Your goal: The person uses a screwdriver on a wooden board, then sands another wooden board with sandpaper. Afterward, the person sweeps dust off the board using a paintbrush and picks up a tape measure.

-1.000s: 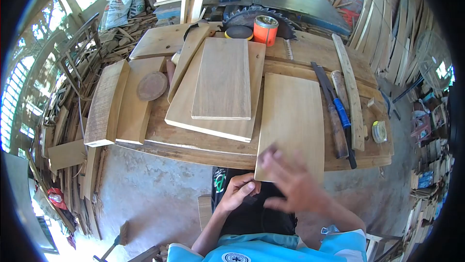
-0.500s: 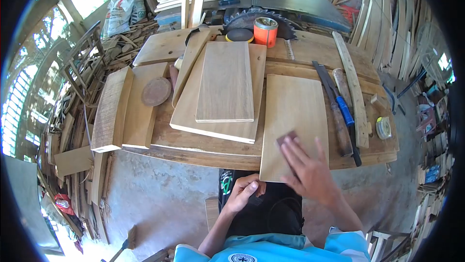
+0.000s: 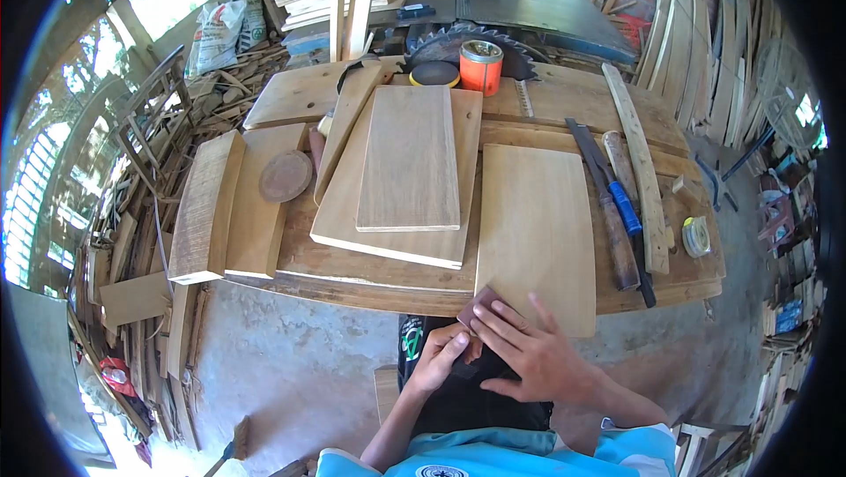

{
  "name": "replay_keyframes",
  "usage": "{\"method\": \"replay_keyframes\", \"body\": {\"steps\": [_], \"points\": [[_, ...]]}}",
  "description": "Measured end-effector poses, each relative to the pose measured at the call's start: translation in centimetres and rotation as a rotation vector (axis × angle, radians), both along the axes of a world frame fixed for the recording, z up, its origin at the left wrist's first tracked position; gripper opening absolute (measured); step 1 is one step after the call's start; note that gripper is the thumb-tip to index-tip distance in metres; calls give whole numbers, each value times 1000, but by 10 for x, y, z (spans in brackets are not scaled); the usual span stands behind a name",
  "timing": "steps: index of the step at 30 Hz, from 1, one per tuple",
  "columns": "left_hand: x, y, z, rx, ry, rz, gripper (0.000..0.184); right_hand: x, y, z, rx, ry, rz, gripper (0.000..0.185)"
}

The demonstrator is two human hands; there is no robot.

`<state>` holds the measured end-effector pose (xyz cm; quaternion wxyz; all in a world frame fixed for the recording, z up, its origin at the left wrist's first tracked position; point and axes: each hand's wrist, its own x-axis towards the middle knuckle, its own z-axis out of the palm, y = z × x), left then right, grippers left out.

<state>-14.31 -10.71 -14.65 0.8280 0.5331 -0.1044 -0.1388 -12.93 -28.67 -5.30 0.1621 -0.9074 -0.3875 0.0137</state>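
A smooth pale board lies on the wooden bench and reaches its front edge. Spread fingers of my right hand press a small brown sanding sheet against the board's near left corner. Just left of that corner, my left hand has its fingers curled; whatever they hold, if anything, is hidden. Left of the board, a darker board rests on a wider board.
At the right are chisels with a blue handle, a long strip and a tape roll. An orange can stands before a saw blade. Thick blocks and a round disc lie left.
My right hand slid up the board with the brown sheet, then came back down to the near left corner. My left hand has stayed near that corner.
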Motion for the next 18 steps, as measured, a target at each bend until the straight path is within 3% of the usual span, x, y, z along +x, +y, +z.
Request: {"method": "replay_keyframes", "body": {"steps": [8, 10, 14, 18], "points": [[-1, 4, -1, 54, 1, -39, 50, 4, -1, 2, -45, 35, -60, 66], [-1, 3, 3, 36, 8, -1, 41, 4, -1, 5, -18, 81, -116, 66], [-1, 6, -1, 45, -13, 9, 39, 0, -6, 11, -73, -45, -177, 64], [-3, 8, -3, 29, 38, 57, 39, -15, -13, -1, 89, -45, -346, 57]]}}
